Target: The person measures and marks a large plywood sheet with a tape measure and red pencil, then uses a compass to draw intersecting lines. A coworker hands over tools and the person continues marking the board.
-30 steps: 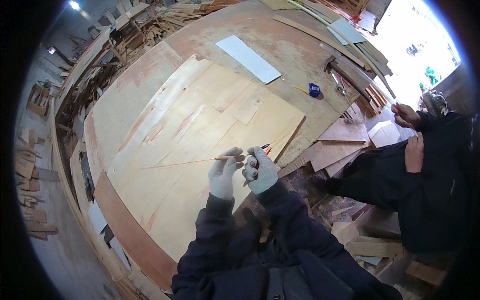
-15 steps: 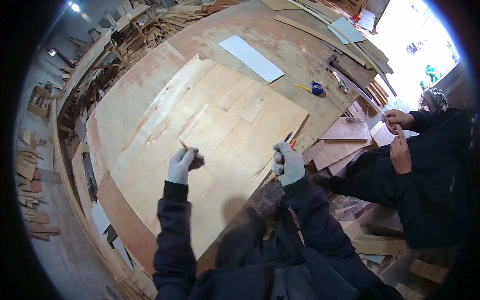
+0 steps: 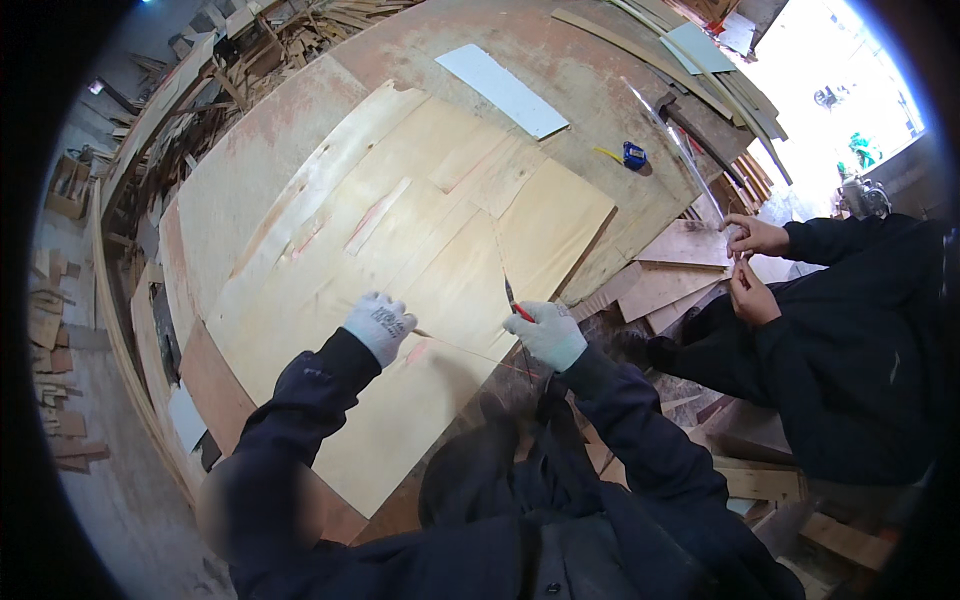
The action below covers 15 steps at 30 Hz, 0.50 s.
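A large pale plywood sheet [image 3: 400,240] lies across the workbench in front of me. My left hand [image 3: 381,328], in a whitish glove, is closed palm-down over the sheet. A thin pointed brownish sliver [image 3: 421,333] sticks out from its fingers, and a fine line runs from there toward the sheet's near right edge. I cannot tell if that line is a string or a thin strip. Also gloved, my right hand [image 3: 552,336] is closed around a red-handled tool [image 3: 522,313] with a dark narrow tip pointing away from me; it looks like pliers.
Beyond the sheet lie a white panel [image 3: 505,90], a blue tape measure [image 3: 634,156] and a hammer [image 3: 700,132]. At right, another person's bare hands [image 3: 752,262] hold something small near stacked boards [image 3: 675,280]. Scrap wood [image 3: 290,60] is heaped at far left.
My left hand has turned palm-down and shifted slightly right. The right hand has moved left and rolled over, and its tool now shows more. The other person's hands have moved left.
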Each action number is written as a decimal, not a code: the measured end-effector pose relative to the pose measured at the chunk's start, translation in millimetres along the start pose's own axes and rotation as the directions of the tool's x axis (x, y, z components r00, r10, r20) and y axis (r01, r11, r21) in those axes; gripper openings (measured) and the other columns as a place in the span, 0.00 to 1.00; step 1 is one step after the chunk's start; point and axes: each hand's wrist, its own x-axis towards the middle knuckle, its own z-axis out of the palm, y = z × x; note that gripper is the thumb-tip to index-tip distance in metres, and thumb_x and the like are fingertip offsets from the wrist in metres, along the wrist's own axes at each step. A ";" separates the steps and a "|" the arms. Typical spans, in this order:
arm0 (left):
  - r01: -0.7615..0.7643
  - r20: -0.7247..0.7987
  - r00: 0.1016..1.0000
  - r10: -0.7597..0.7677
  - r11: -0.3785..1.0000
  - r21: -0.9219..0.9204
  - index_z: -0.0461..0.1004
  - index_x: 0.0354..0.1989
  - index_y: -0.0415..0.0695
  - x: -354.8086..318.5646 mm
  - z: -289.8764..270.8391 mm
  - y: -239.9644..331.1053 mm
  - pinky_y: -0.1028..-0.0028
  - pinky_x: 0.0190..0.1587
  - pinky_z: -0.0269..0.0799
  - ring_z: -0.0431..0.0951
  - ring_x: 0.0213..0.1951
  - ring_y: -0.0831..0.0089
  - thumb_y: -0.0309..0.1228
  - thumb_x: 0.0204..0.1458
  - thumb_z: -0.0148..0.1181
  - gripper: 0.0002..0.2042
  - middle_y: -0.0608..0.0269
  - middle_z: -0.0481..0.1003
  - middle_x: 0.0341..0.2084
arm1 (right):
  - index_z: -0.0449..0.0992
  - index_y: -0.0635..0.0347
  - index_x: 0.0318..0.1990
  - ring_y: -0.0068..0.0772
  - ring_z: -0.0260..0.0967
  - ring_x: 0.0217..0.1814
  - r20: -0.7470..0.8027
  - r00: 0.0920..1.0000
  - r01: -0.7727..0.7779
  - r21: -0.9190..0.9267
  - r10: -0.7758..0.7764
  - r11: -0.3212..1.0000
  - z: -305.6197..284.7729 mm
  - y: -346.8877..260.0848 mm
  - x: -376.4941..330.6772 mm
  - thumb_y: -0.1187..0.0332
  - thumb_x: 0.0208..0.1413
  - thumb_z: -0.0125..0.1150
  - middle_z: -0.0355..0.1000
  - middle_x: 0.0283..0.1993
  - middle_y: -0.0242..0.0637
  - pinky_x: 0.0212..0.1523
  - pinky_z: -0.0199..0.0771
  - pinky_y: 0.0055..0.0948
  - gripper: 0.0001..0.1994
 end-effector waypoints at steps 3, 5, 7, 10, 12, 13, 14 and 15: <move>-0.098 -0.062 0.993 0.102 0.993 0.059 0.77 0.32 0.52 19.1 -11.6 6.2 0.64 0.47 0.67 0.75 0.39 0.63 0.30 0.47 0.58 0.05 0.64 0.74 0.29 | 0.80 0.65 0.38 0.35 0.75 0.32 0.144 0.988 -0.037 -0.096 0.051 0.995 9.0 3.8 -0.8 0.56 0.58 0.58 0.74 0.26 0.47 0.35 0.71 0.37 0.18; -0.147 -0.100 0.983 0.155 0.986 0.081 0.77 0.32 0.52 29.3 -18.6 9.2 0.65 0.48 0.66 0.75 0.40 0.65 0.30 0.47 0.58 0.05 0.65 0.73 0.29 | 0.81 0.64 0.37 0.30 0.73 0.28 0.239 0.965 -0.100 -0.053 0.110 0.994 12.6 5.6 -2.8 0.57 0.58 0.60 0.74 0.25 0.42 0.31 0.70 0.33 0.16; -0.150 -0.084 0.984 0.157 0.985 0.090 0.77 0.32 0.53 38.2 -24.0 11.4 0.65 0.48 0.66 0.74 0.40 0.66 0.30 0.47 0.58 0.05 0.66 0.73 0.29 | 0.80 0.64 0.33 0.20 0.68 0.19 0.323 0.925 -0.245 0.101 0.201 0.964 16.6 4.7 -8.6 0.59 0.58 0.63 0.72 0.21 0.31 0.22 0.66 0.25 0.14; -0.171 -0.137 0.974 0.183 0.981 0.090 0.77 0.32 0.52 49.6 -28.6 12.8 0.64 0.48 0.66 0.74 0.39 0.66 0.30 0.47 0.58 0.05 0.66 0.73 0.29 | 0.79 0.66 0.33 0.23 0.70 0.26 0.374 0.907 -0.317 0.304 0.194 0.898 18.8 -0.9 -18.8 0.62 0.61 0.59 0.75 0.26 0.33 0.28 0.68 0.27 0.14; -0.171 -0.162 0.970 0.183 0.981 0.088 0.77 0.31 0.51 55.5 -29.4 13.2 0.63 0.49 0.66 0.74 0.40 0.66 0.29 0.47 0.58 0.04 0.66 0.73 0.29 | 0.79 0.68 0.34 0.27 0.72 0.31 0.419 0.880 -0.380 0.336 0.225 0.862 18.1 -5.9 -23.1 0.62 0.61 0.58 0.76 0.29 0.36 0.33 0.71 0.28 0.14; -0.176 -0.205 0.961 0.186 0.982 0.065 0.77 0.32 0.51 58.2 -29.0 13.2 0.62 0.50 0.66 0.74 0.42 0.65 0.29 0.47 0.58 0.05 0.65 0.74 0.32 | 0.79 0.68 0.34 0.26 0.72 0.31 0.438 0.870 -0.397 0.355 0.224 0.847 18.1 -8.3 -24.3 0.63 0.61 0.58 0.76 0.29 0.36 0.33 0.71 0.28 0.14; -0.182 -0.243 0.952 0.185 0.983 0.034 0.77 0.33 0.51 60.5 -28.0 13.0 0.61 0.52 0.66 0.74 0.45 0.64 0.29 0.47 0.58 0.06 0.64 0.74 0.35 | 0.78 0.68 0.34 0.26 0.72 0.30 0.455 0.860 -0.416 0.368 0.229 0.832 18.7 -10.4 -25.3 0.63 0.62 0.58 0.76 0.29 0.36 0.34 0.71 0.27 0.13; -0.192 -0.288 0.940 0.182 0.981 -0.004 0.78 0.34 0.50 62.4 -26.1 13.0 0.60 0.53 0.66 0.74 0.47 0.63 0.29 0.47 0.57 0.06 0.63 0.75 0.38 | 0.78 0.67 0.34 0.25 0.71 0.30 0.447 0.867 -0.418 0.416 0.219 0.807 20.0 -12.1 -25.7 0.64 0.62 0.58 0.76 0.29 0.36 0.33 0.71 0.27 0.13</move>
